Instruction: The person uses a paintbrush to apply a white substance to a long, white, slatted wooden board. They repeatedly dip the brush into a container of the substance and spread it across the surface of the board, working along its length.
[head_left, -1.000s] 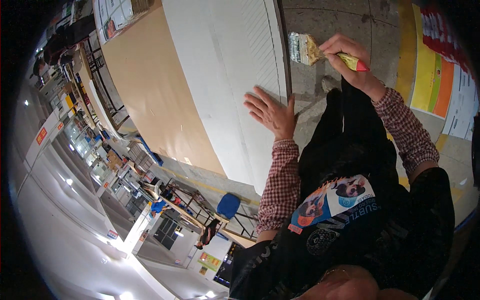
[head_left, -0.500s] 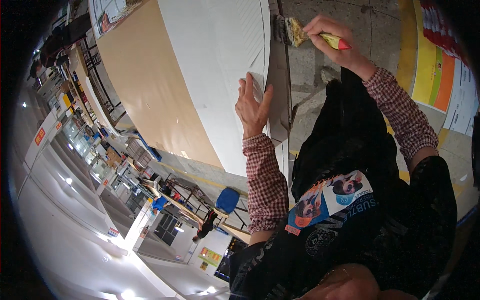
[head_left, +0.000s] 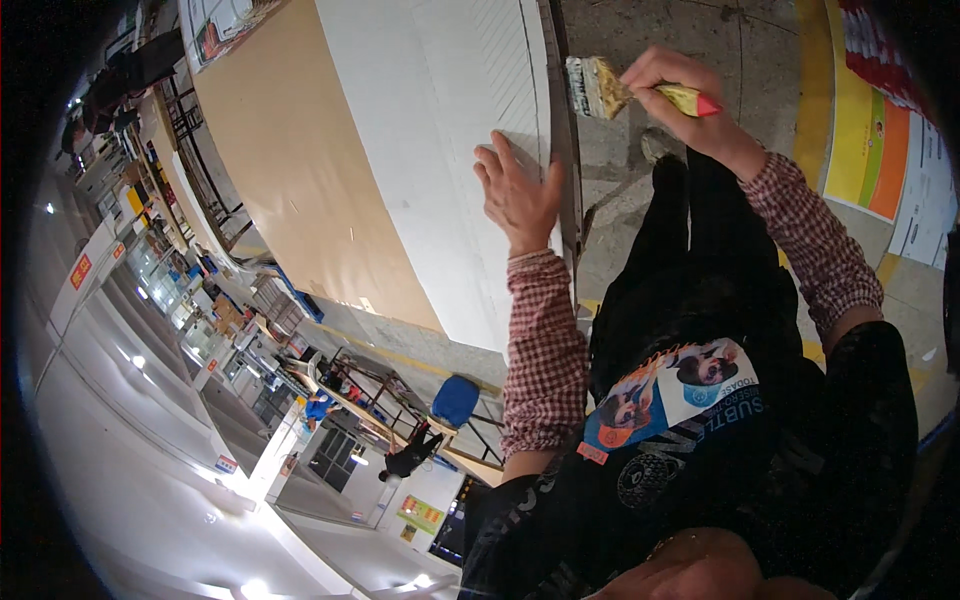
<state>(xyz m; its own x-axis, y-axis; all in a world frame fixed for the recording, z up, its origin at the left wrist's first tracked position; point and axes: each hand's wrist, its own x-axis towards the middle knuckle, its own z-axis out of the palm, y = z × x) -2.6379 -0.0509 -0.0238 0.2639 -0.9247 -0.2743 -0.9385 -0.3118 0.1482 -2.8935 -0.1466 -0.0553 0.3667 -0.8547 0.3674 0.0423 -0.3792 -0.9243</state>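
My right hand (head_left: 682,92) is closed around the handle of a flat paintbrush (head_left: 597,88). The handle is yellow with a red end, and pale stuff coats the bristles. The brush is held just off the right edge of a large white sheet (head_left: 430,150), over the floor. My left hand (head_left: 518,190) rests palm down on the sheet near that same edge, fingers apart and holding nothing. Slanted lines mark the sheet beyond the fingertips. A brown sheet (head_left: 290,160) borders the white one on the left.
A blue chair (head_left: 455,398) stands beyond the table at the lower left. Another person (head_left: 408,458) in dark clothes is further off. Colourful printed sheets (head_left: 872,150) lie at the right, by a yellow floor stripe (head_left: 815,90).
The brush has moved right, away from the sheet's edge, and its bristles have turned into view. My left hand has shifted slightly right and away from me, and the edge under it lies flatter.
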